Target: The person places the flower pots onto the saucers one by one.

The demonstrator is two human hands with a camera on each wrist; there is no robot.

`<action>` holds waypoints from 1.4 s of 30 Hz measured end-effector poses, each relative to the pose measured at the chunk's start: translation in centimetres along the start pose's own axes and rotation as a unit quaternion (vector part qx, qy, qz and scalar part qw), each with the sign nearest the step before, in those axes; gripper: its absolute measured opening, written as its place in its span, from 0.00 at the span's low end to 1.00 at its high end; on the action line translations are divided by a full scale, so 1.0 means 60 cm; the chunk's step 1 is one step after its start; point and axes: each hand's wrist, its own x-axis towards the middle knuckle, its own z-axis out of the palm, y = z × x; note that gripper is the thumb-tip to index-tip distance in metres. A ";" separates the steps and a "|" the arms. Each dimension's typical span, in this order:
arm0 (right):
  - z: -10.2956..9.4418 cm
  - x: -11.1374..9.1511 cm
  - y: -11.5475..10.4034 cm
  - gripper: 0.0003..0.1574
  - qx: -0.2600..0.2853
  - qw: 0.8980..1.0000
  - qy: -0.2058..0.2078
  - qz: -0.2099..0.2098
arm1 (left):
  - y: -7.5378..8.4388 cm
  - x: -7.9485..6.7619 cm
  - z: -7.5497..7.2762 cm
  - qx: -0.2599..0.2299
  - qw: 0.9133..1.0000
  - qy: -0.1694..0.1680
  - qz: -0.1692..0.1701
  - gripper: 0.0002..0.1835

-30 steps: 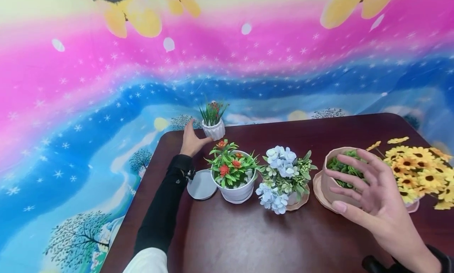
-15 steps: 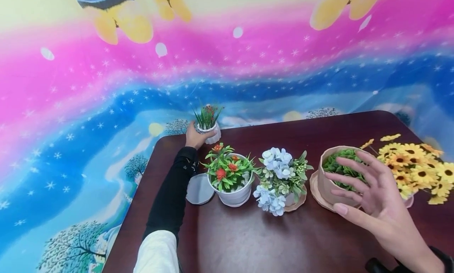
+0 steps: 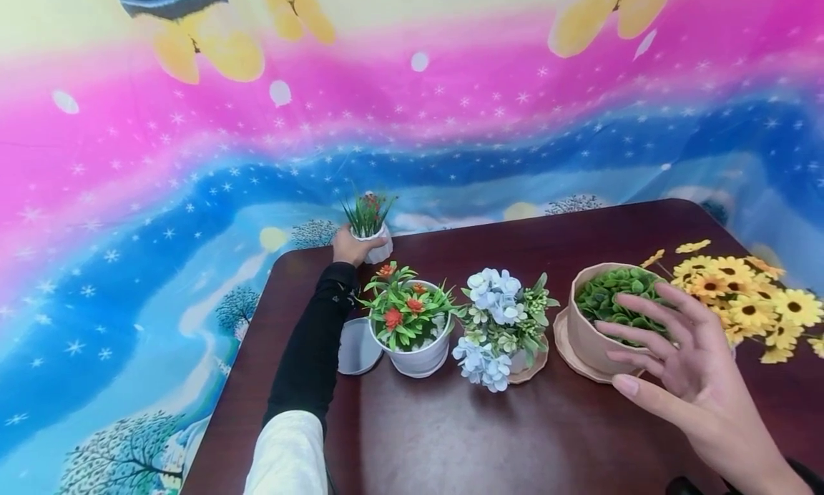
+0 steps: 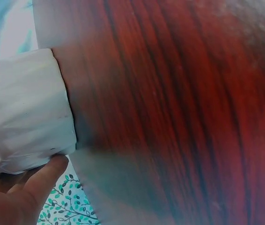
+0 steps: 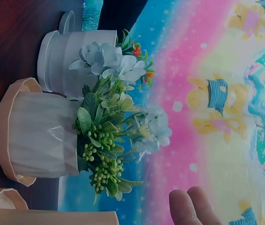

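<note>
At the table's far left corner my left hand (image 3: 351, 247) grips a small white pot (image 3: 381, 246) of grassy leaves and red flowers, thumb across its front. In the left wrist view the ribbed pot (image 4: 27, 110) has its base at or just over the wood; which of these I cannot tell. My right hand (image 3: 698, 384) holds nothing, fingers spread. It hovers in front of a beige pot (image 3: 601, 345) of round green leaves and partly hides it. In the right wrist view only some fingertips (image 5: 191, 206) show.
A grey saucer (image 3: 359, 346) lies left of a white pot (image 3: 418, 359) with red flowers. Pale blue flowers (image 3: 492, 295) stand in a pot on a beige saucer (image 3: 537, 366). Yellow daisies (image 3: 749, 309) are at the right. A printed cloth (image 3: 450, 109) hangs behind the table (image 3: 463, 438).
My left hand has moved from beside the small white pot to a grip around it. My right hand stays spread. The scene has shifted a little left as the head turned.
</note>
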 end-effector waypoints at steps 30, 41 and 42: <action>-0.016 -0.004 0.048 0.66 0.146 0.987 -0.027 -0.057 | 0.021 -0.198 -0.169 0.095 0.992 0.012 0.084 0.52; -0.010 -0.001 0.052 0.64 0.142 0.989 -0.028 -0.040 | 0.007 -0.301 -0.177 0.097 0.990 0.011 0.100 0.45; -0.009 0.000 0.056 0.64 0.160 0.985 -0.033 -0.050 | 0.005 -0.308 -0.176 0.095 0.990 0.009 0.101 0.45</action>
